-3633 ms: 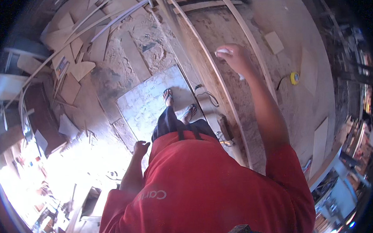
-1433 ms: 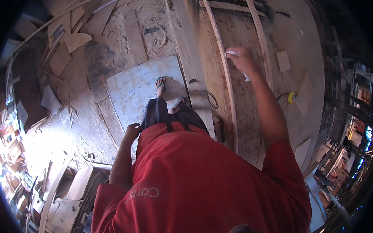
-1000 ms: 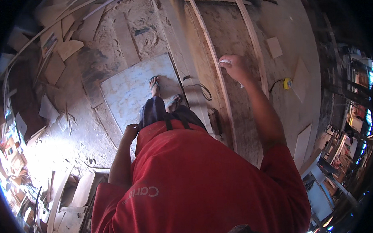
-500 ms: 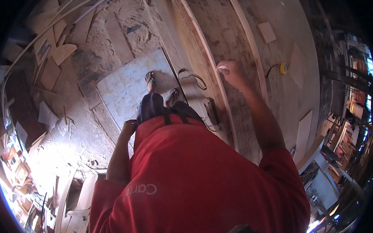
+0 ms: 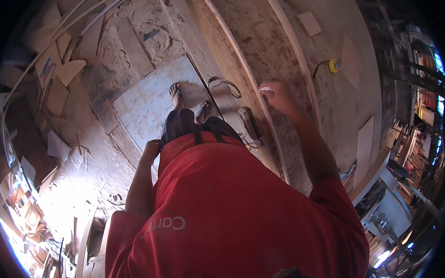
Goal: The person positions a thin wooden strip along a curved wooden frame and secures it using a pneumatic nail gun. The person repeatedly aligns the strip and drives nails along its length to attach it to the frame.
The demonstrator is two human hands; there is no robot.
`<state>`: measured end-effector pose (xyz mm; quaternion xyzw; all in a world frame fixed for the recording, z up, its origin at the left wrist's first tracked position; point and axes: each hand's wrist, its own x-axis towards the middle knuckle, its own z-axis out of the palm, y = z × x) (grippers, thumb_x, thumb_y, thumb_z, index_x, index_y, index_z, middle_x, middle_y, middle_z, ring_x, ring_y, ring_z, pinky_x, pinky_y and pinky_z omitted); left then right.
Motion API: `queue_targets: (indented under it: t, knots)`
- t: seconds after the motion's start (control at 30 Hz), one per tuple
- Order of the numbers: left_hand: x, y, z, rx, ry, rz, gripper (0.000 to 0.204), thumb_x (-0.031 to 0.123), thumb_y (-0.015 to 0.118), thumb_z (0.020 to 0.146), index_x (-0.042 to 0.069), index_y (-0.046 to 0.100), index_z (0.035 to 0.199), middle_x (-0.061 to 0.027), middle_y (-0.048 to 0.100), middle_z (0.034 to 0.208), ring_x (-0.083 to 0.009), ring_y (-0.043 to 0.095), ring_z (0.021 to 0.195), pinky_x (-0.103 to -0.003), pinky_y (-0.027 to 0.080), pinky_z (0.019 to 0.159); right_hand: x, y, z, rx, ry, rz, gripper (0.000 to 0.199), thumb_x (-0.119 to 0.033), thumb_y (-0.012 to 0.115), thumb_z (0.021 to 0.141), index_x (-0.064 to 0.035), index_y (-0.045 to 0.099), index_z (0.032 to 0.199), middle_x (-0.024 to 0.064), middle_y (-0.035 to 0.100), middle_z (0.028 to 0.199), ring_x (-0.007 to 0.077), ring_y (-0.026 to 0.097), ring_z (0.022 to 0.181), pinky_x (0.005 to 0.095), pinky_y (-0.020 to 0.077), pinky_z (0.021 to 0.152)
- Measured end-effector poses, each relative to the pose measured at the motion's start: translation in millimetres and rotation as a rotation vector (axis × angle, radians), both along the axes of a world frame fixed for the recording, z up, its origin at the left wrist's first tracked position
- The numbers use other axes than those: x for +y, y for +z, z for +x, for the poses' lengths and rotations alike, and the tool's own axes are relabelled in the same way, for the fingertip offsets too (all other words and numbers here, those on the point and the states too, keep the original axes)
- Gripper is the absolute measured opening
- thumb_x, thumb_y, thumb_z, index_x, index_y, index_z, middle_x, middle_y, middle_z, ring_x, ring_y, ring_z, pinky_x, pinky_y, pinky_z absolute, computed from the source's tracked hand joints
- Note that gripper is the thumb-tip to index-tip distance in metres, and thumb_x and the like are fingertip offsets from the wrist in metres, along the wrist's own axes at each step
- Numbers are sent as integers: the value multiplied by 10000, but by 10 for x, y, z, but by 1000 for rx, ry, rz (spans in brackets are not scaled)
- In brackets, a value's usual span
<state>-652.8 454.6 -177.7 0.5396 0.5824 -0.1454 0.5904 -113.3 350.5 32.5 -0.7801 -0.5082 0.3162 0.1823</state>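
Note:
My right hand [image 5: 280, 95] is closed on a small white piece [image 5: 266, 89], perhaps folded paper or a pad; its exact kind is hard to make out. That piece is at the long, narrow wooden strip [image 5: 238, 54], seemingly touching its edge. A second, parallel strip [image 5: 294, 42] lies to the right of the hand. My left hand [image 5: 152, 148] hangs beside my left thigh, near the dark trousers [image 5: 179, 123]. It is in shadow, and its fingers cannot be made out.
Right of the strips are a yellow tape measure [image 5: 334, 65] and a small wooden offcut [image 5: 309, 24]. A cable loop [image 5: 230, 88] and a dark block-like object [image 5: 249, 123] lie left of the strips. My sandalled feet stand on a pale board [image 5: 141, 105]. Scrap panels [image 5: 59, 96] crowd the left.
My right hand has slid nearer to me along the strip, still gripping the white piece. The whole view has shifted slightly. My left hand stays by my thigh.

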Motion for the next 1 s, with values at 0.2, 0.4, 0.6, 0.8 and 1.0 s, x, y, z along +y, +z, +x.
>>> queue_targets:
  t: [0.2,0.4,0.6,0.8,1.0]
  knots:
    - [64,-252,-152,-191,-451,261,247,139,549,944,50,773,997,-212,744,1012,-356,721,932,-434,565,808,-307,-96,-43,-5,-2,87,157,-14,719,844,-39,734,999,184,723,895,352,720,841,390,544,741]
    - [179,-343,-148,-118,-504,248,259,153,550,966,54,781,1026,-201,758,1006,-319,732,930,-415,564,809,-543,-111,-36,-41,31,108,160,-28,719,830,-56,740,986,182,716,884,365,708,815,407,544,727]
    - [274,-83,15,-53,-174,18,338,303,596,1004,60,780,1152,-157,775,1061,-231,722,955,-365,546,847,-826,-150,-57,-43,32,84,142,-77,707,838,-67,738,976,176,719,901,360,707,855,420,549,747]
    - [367,-117,126,-15,-225,23,325,260,581,994,68,772,1173,-175,767,1093,-280,728,985,-391,559,850,-1058,-180,-118,-1,-34,-55,152,-93,702,849,-77,741,995,166,728,978,368,702,933,447,544,817]
    - [388,-596,-120,-95,-628,347,261,128,546,921,119,766,1060,-177,750,1088,-362,716,1022,-467,580,851,-1381,-339,-19,-131,-76,-96,139,-113,660,905,-85,750,1007,142,727,1087,342,679,1053,442,530,904]
